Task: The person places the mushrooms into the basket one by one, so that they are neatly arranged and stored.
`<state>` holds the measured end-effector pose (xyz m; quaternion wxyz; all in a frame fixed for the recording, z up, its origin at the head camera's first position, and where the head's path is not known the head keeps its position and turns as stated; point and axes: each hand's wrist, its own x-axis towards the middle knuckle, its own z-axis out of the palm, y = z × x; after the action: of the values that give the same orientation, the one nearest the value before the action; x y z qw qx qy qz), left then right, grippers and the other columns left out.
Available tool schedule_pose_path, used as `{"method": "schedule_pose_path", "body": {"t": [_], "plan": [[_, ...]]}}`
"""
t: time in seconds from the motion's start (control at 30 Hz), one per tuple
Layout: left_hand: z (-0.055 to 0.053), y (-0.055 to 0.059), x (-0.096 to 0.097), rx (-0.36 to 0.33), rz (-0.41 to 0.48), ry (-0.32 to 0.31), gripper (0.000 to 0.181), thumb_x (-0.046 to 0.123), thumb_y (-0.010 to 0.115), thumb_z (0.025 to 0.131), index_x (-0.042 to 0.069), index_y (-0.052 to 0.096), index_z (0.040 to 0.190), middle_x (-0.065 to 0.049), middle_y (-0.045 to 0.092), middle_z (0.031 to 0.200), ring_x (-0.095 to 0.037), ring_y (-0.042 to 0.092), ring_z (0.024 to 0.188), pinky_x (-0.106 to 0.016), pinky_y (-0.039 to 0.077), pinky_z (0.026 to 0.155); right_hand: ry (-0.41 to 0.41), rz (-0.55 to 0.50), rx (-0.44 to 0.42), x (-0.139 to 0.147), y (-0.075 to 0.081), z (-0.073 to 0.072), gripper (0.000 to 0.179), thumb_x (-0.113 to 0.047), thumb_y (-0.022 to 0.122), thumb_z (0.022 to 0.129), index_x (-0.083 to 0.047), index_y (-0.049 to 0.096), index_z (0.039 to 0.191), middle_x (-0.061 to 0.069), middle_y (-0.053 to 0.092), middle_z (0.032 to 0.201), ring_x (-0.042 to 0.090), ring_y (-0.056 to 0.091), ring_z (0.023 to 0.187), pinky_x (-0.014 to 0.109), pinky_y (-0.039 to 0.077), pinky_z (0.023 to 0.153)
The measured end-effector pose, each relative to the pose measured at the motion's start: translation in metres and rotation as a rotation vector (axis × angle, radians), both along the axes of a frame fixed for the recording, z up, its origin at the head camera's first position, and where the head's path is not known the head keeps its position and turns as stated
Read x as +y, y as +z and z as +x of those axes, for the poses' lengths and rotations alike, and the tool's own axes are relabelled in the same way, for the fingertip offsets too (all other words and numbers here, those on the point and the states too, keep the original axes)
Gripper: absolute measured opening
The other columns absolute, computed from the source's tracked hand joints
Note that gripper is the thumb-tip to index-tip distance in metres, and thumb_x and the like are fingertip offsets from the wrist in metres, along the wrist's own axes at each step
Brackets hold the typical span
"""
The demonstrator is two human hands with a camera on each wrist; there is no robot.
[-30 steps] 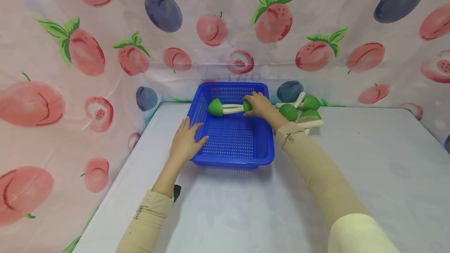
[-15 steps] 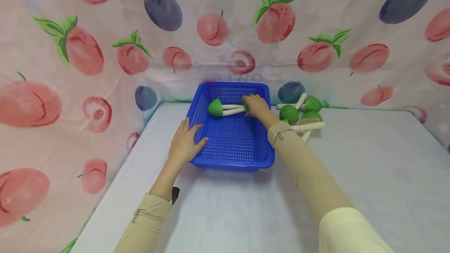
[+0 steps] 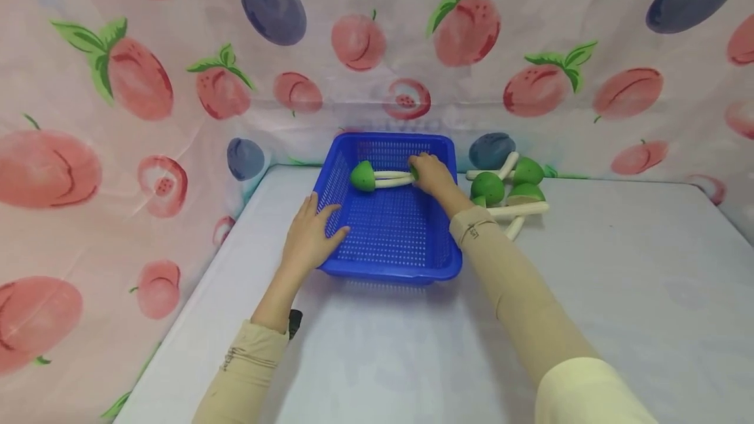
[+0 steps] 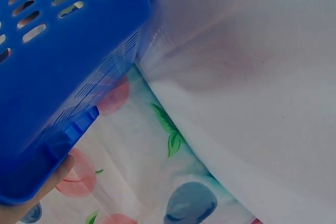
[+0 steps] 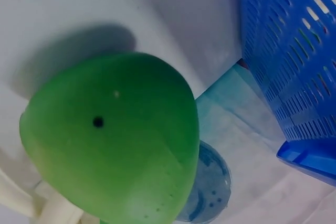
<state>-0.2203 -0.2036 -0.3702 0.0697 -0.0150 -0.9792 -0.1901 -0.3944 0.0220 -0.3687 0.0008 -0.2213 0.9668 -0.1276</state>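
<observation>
My left hand (image 3: 310,233) holds the left rim of a blue plastic basket (image 3: 385,273), thumb and a finger over the inside, other fingers along the outside. In the left wrist view a fingertip (image 4: 65,166) shows at the basket's rim. Inside the basket lies a toy mushroom with a green cap (image 3: 362,176) and white stem, cap to the left. My right hand (image 3: 432,174) reaches over the right rim and grips the green cap of a second toy mushroom (image 3: 414,172), its stem pointing left beside the first. The hand hides much of that cap.
Several more green-capped toy mushrooms (image 3: 487,188) lie heaped on the white table (image 3: 612,267) to the right of the basket, partly behind my right forearm. One cap (image 5: 115,135) looms close in the right wrist view. A fruit-printed cloth (image 3: 353,103) hangs behind.
My right hand stays at the second mushroom's cap in the basket; the forearm has shifted slightly left. My left hand keeps its place on the rim. The head view has tilted a little.
</observation>
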Motion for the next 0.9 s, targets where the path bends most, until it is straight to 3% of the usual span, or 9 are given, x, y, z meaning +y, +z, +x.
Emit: {"method": "schedule_pose_path", "body": {"t": [0.23,0.9], "plan": [[-0.0011,0.0017,0.0003,0.003,0.007,-0.007,0.055,0.040,0.057,0.091,0.009,0.050,0.136,-0.029,0.020,0.152,-0.042,0.015,0.144,-0.057,0.020,0.114,-0.077,-0.039,0.084,-0.0009,-0.0002,-0.0022,0.032,-0.009,0.059,0.089,-0.003,0.060,0.120,0.019,0.060,0.119,0.040,0.053,0.112,0.052,0.047,0.091],[-0.0009,0.0023,-0.0014,0.003,0.022,-0.008,0.055,0.040,0.057,0.090,0.009,0.050,0.135,-0.029,0.020,0.152,-0.041,0.015,0.144,-0.055,0.019,0.115,-0.166,-0.263,0.306,-0.0011,-0.0003,-0.0008,0.018,-0.008,0.055,0.088,0.001,0.064,0.101,0.020,0.067,0.100,0.039,0.062,0.091,0.050,0.052,0.075]]}}
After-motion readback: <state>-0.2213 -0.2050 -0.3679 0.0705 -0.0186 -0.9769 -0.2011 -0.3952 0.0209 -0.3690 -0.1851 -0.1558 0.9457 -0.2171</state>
